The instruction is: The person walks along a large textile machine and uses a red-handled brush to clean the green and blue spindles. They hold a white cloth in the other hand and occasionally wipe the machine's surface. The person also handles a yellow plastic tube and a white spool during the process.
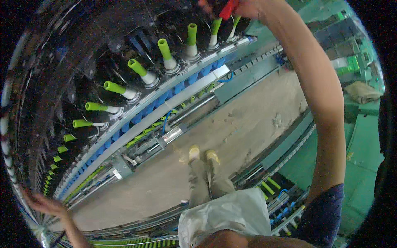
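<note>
- Right hand (249, 9) at a red item (228, 9), near green tubes (165, 48); too blurred to tell its grip.
- Left hand (46, 204): grip open, fingers outstretched.

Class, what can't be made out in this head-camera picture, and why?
Head view:
Right hand: its grip, cut off by the upper edge.
Red thing: its kind, cut off likewise.
Left hand: whether it touches anything, blurred near the fisheye rim.
Far green tubes: their number, too small and crowded.
</note>
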Tool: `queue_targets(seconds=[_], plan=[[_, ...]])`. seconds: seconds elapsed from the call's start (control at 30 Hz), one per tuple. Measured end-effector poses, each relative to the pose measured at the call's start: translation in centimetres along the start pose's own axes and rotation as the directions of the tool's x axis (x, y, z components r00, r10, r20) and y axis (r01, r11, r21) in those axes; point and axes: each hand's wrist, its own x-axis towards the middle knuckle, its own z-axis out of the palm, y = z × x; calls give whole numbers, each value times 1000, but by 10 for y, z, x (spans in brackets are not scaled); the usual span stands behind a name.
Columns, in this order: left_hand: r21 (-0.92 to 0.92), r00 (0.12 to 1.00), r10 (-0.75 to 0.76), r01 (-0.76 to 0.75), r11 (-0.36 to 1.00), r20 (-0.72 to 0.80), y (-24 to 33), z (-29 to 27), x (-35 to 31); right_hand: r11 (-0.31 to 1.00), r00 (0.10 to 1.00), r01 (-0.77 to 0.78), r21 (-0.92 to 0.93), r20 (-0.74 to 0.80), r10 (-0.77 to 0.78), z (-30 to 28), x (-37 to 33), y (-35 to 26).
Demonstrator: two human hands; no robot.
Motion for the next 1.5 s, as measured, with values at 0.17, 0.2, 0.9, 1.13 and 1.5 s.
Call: queue_targets(seconds=[0.17,0.2,0.9,1.13,1.5], plan=[[-532,848,297,-21,847,439,155,35,-156,985,996,92,-143,12,-91,11,-19,0],[-568,829,250,97,817,501,182,42,-167,991,1000,7,-131,-24,-11,11,-22,-3],[-743,223,-746,458,-488,628,199,-21,-171,609,675,600,-519,737,-38,82,-294,310],[-693,-122,-753,319,-646,646,161,-90,-286,997,722,65,-47,692,-14,221,-200,198],[-621,-293,-621,105,-776,727,208,-131,-386,989,862,-72,129,506,-4,416,-91,65]])
